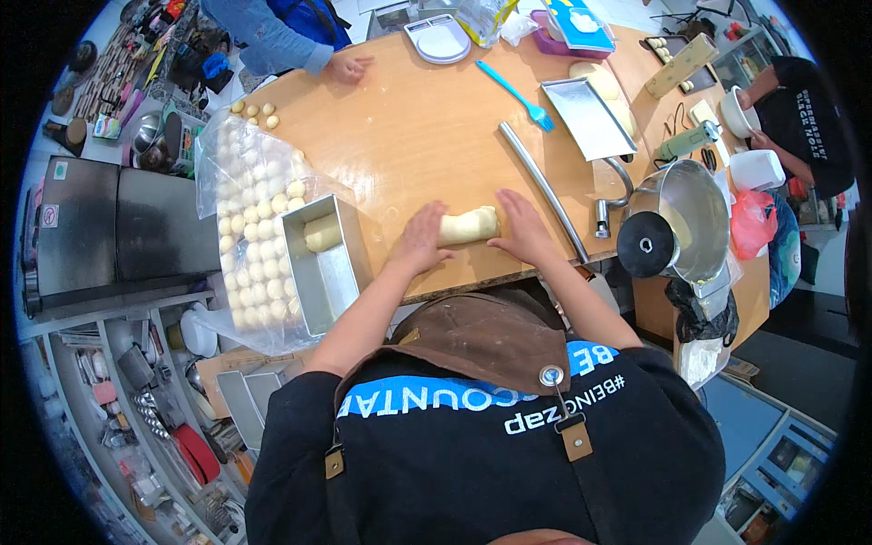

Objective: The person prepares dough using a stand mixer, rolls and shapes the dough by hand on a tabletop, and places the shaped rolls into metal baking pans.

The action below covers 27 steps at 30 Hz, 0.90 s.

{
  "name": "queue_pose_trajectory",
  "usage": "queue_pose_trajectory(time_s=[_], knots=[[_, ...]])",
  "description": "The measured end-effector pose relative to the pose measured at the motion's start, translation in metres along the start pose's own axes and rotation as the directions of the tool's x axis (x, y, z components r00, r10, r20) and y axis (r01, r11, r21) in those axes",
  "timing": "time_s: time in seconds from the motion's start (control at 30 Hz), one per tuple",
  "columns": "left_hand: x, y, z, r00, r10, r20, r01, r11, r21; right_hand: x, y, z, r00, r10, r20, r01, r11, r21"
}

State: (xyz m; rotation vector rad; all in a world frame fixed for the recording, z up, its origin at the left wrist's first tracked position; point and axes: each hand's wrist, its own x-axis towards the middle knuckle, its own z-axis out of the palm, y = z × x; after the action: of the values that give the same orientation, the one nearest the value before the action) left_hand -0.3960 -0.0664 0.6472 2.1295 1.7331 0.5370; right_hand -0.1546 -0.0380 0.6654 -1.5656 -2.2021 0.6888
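A short, thick roll of pale dough (470, 226) lies crosswise on the wooden table (400, 127). At its left end is my left hand (423, 238), fingers stretched out. My right hand (524, 229) is spread at the other end of the roll. Both palms face the dough from the sides, and neither hand is wrapped round it. Left of my left hand stands a metal loaf pan (336, 287) with another piece of dough (323, 233) inside. Beyond the roll and to the right, a metal rod (543, 191) rests slantwise on the table.
Many dough balls (263, 227) lie at the left, partly under clear plastic. At right are a mixing bowl (704, 227), a metal tray (590, 118) and a blue brush (518, 95). A scale (439, 40) stands at the far edge. Another person's hand (349, 68) touches the table; someone holds a white bowl (738, 113).
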Motion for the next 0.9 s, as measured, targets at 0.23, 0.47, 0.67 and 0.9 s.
queue_pose_trajectory(time_s=[0.23, 0.47, 0.67, 0.9], knots=[[0.006, -0.009, 0.02, 0.954, 0.102, 0.283, -0.088, 0.994, -0.061, 0.018, 0.0, 0.04, 0.914, -0.28, 0.295, 0.303, 0.952, -0.035], [0.01, -0.006, 0.002, 0.961, 0.125, 0.245, -0.112, 0.991, -0.068, 0.021, -0.014, 0.015, 0.915, -0.351, 0.198, 0.397, 0.868, -0.298], [0.013, -0.013, 0.03, 0.968, 0.091, 0.235, -0.077, 0.995, -0.069, 0.04, -0.021, 0.039, 0.835, -0.146, 0.53, 0.371, 0.862, -0.347], [0.028, -0.005, -0.019, 0.863, -0.081, 0.498, 0.272, 0.905, -0.326, 0.067, -0.016, 0.015, 0.692, 0.002, 0.722, -0.117, 0.987, 0.11]])
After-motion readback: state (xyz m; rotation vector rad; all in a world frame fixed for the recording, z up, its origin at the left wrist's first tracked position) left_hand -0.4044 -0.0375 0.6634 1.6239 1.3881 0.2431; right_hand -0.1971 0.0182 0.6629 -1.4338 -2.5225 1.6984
